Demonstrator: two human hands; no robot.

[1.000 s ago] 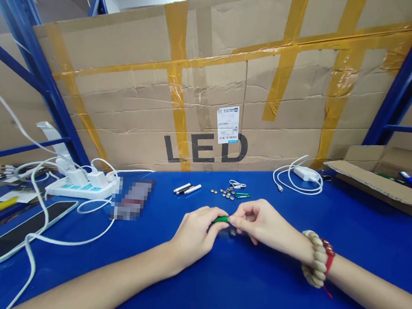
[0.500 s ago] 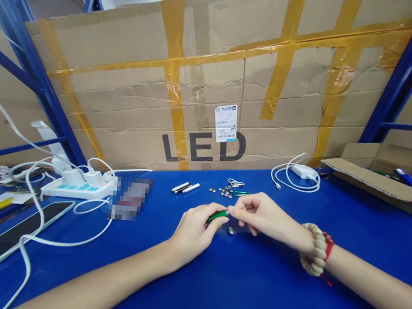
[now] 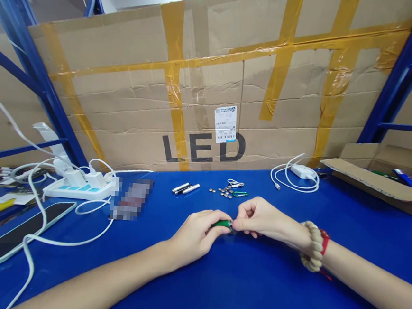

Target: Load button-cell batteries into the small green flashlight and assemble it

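My left hand (image 3: pixel 198 232) grips a small green tube (image 3: pixel 222 223) between thumb and fingers, its silvery end pointing right. At that end my right hand (image 3: pixel 263 218) is closed in a pinch; whatever lies between its fingertips is too small to make out. Just beyond the hands lie several small round silver pieces (image 3: pixel 226 192), a green carabiner clip (image 3: pixel 240 194) and pale metal clips (image 3: pixel 235 183). Silver and black tubes (image 3: pixel 185 188) rest side by side farther left. A small shiny piece beneath the fingertips is mostly hidden.
A power strip (image 3: pixel 78 189) with white cables and a phone (image 3: pixel 21 230) occupy the left side. A white adapter (image 3: pixel 302 171) with a coiled cable lies at the back right, beside an open cardboard box (image 3: pixel 378 182). A large cardboard sheet (image 3: pixel 131 110) stands behind the blue table (image 3: pixel 195 287).
Both hands have moved slightly right and nearer, with the green tube. They now cover most of the small shiny piece, and the green carabiner shows more fully.
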